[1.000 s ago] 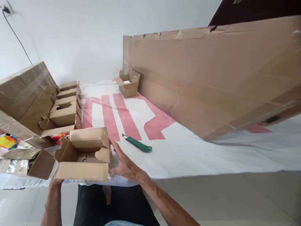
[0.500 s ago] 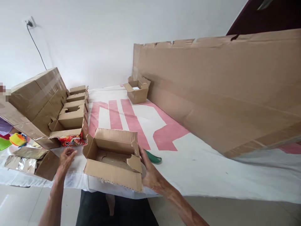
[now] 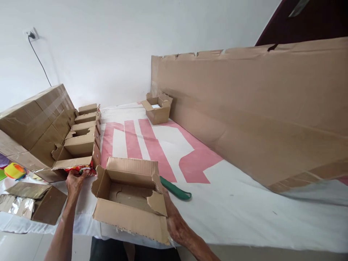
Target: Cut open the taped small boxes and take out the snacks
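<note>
An open cardboard box (image 3: 130,217) sits at the near side of the desk (image 3: 233,214), its front flap folded outward so that, in this view, the flap's right corner reaches the desk's near edge. The right hand (image 3: 175,221) is against the box's right wall; its fingers are mostly hidden by that wall, so how far they are spread, or whether they grip, I cannot tell. The left hand (image 3: 75,183) reaches up past the box's left side, fingers curled and touching a red packet (image 3: 81,169) that peeks from under the front edge of the nearest box in a row of cardboard boxes (image 3: 78,145); whether they are closed on the packet cannot be told. Only a narrow strip of cloth separates the open box from that row, and a taped box (image 3: 49,206) beside the left forearm tightens that side further. Close by the open box's right wall lies a green-handled cutter (image 3: 176,188), partly hidden behind it. Farther right the white cloth spreads wide and bare up to the bottom edge of a large cardboard panel (image 3: 244,112), which slants across the right side. A small open box (image 3: 158,116) stands beside the panel's far end, with roomy pink-and-white cloth before it.
</note>
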Motion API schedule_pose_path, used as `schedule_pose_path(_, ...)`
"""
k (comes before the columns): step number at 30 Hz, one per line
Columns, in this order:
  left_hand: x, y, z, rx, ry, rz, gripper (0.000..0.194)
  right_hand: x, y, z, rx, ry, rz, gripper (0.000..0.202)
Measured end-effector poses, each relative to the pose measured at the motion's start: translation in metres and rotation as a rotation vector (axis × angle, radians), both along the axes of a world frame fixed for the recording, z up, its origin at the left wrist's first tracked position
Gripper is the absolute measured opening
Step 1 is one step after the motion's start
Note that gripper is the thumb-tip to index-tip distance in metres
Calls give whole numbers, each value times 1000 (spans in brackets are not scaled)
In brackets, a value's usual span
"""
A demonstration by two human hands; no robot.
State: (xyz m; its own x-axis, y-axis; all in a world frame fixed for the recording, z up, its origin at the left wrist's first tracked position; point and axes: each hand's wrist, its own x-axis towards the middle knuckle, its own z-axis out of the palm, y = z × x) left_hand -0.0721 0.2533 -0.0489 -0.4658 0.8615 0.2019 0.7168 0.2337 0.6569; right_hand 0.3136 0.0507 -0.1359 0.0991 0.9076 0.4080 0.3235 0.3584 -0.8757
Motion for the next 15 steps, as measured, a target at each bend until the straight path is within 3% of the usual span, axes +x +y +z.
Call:
schedule_pose_path(6, 4, 7, -2, 2, -5, -1, 49, 5, -3, 12, 54, 22, 59, 81)
schedule_pose_path(15, 11, 46, 3, -8, 45, 12, 47, 3, 0, -7, 45, -18, -17, 95)
